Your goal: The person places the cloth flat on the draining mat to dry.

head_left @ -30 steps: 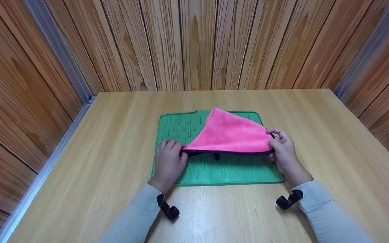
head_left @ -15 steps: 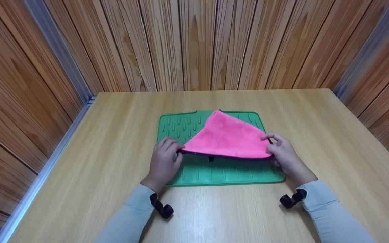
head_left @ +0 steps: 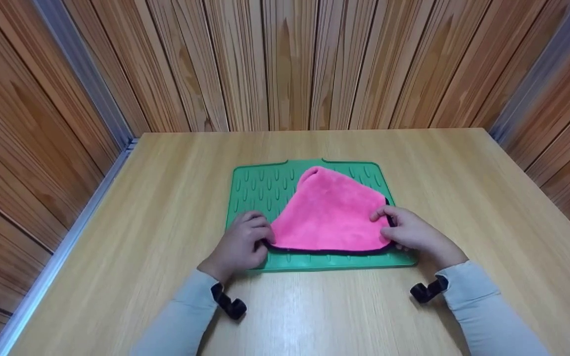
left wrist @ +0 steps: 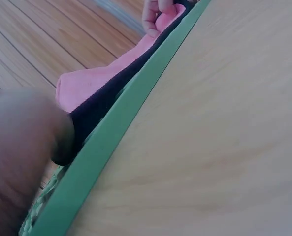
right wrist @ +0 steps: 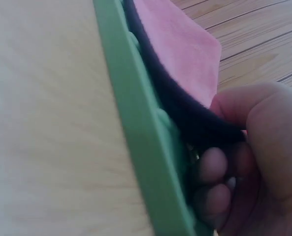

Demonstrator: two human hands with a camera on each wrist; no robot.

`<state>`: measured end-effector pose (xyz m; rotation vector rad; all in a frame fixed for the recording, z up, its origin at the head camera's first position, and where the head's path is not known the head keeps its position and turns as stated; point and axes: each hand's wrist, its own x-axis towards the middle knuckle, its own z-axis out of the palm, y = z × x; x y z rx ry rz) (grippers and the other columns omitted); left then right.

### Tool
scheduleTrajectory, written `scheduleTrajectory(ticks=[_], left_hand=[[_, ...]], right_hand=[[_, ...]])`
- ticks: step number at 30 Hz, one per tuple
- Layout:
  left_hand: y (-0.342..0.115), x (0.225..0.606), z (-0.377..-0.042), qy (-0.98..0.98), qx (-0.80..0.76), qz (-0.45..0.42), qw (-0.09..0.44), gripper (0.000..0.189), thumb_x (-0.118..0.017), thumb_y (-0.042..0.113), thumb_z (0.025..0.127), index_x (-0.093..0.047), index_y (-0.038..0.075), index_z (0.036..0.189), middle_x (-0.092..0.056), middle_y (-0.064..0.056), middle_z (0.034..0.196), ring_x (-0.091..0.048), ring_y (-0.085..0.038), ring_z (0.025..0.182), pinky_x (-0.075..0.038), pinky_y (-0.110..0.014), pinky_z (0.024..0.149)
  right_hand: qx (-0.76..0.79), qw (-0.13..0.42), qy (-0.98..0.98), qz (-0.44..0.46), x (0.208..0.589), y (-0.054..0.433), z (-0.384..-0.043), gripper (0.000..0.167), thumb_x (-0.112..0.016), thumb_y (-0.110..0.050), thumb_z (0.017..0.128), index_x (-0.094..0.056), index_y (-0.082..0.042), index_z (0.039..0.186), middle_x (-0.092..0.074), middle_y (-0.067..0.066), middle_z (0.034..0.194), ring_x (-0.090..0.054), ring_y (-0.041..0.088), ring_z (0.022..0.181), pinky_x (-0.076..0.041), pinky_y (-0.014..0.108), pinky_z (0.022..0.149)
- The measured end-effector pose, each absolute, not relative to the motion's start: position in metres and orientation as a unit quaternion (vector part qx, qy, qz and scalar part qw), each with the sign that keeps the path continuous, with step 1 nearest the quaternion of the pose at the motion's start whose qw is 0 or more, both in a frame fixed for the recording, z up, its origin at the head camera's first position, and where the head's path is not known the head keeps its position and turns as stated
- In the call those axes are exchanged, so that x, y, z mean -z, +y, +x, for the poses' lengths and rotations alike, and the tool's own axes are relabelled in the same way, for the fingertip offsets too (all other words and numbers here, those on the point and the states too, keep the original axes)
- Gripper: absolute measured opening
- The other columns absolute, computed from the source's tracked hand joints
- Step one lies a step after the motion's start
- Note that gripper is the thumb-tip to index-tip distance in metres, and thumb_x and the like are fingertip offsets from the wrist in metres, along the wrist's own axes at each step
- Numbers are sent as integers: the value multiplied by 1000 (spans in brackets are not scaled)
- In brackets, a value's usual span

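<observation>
A pink cloth (head_left: 332, 212) with a dark edge and dark underside lies partly raised over a green ribbed mat (head_left: 255, 190). Its far corner folds over on itself near the mat's back edge. My left hand (head_left: 243, 242) pinches the near left corner, low over the mat. At the near right corner my right hand (head_left: 408, 230) grips the cloth, thumb and forefinger on the pink side. The right wrist view shows the other fingers (right wrist: 214, 164) curled beneath the dark edge. In the left wrist view the left hand (left wrist: 22, 152) is blurred, its fingertips hidden.
The mat lies on a light wooden table (head_left: 181, 173), with bare tabletop around it. Wood-plank walls (head_left: 285, 64) stand behind and at both sides, with metal posts (head_left: 102, 74) at the corners. Black bands with knobs (head_left: 228, 302) sit on both wrists.
Both hands have drawn the cloth's near edge toward the front of the mat and lowered it. The far corner has slid nearer and curled over. The mat stays in place.
</observation>
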<state>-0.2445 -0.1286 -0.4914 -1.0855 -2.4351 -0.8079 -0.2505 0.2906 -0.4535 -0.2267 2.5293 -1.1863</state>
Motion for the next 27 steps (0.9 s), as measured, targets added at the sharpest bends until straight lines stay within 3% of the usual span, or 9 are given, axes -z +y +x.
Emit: scheduleTrajectory(ticks=[5,8,10,14,17,23,27], left_hand=[[-121,487,-245,-880,366,-268,142,19,-66,4,102,-84,6,104,-84,-8,108,-69,-33,119,-54,-56,113],[-112,483,-248,-909,353,-174,135,21,-67,14,108,-85,6,117,-85,-12,116,-69,-38,123,-53,-60,114],[-107,481,-250,-927,319,-143,134,22,-69,18,109,-85,5,116,-86,-14,115,-70,-41,121,-52,-61,113],[-99,476,-250,-941,270,-145,141,24,-70,18,108,-88,5,98,-88,-14,99,-72,-38,104,-55,-55,105],[-93,471,-248,-943,259,-154,139,24,-70,16,108,-88,5,95,-87,-13,93,-73,-35,97,-55,-53,103],[-86,464,-242,-948,250,-167,107,21,-69,19,111,-87,9,108,-87,-11,92,-65,-32,91,-51,-50,97],[-83,464,-240,-950,239,-180,92,21,-65,19,113,-85,12,115,-84,-11,87,-58,-29,90,-50,-52,98]], right_hand=[[409,127,901,-74,452,294,-254,54,-64,-21,111,-48,-6,160,-56,7,94,-53,18,63,-49,29,55],[427,84,899,-43,454,295,-259,55,-63,-24,113,-45,-6,162,-59,9,102,-52,15,60,-49,27,53],[451,63,890,-19,457,294,-263,53,-62,-23,113,-46,-5,161,-61,7,104,-51,12,58,-49,26,52],[489,46,871,11,461,290,-269,53,-59,-23,114,-45,-4,161,-63,0,99,-51,9,62,-48,25,56],[484,32,874,3,464,286,-269,51,-59,-22,115,-46,-3,161,-60,-1,96,-53,10,69,-49,24,62],[473,21,881,-14,468,281,-269,46,-61,-19,115,-52,-3,157,-60,2,93,-56,12,79,-50,23,70],[473,21,881,-21,471,279,-269,44,-61,-19,115,-54,-2,155,-74,16,108,-61,13,88,-51,21,76]])
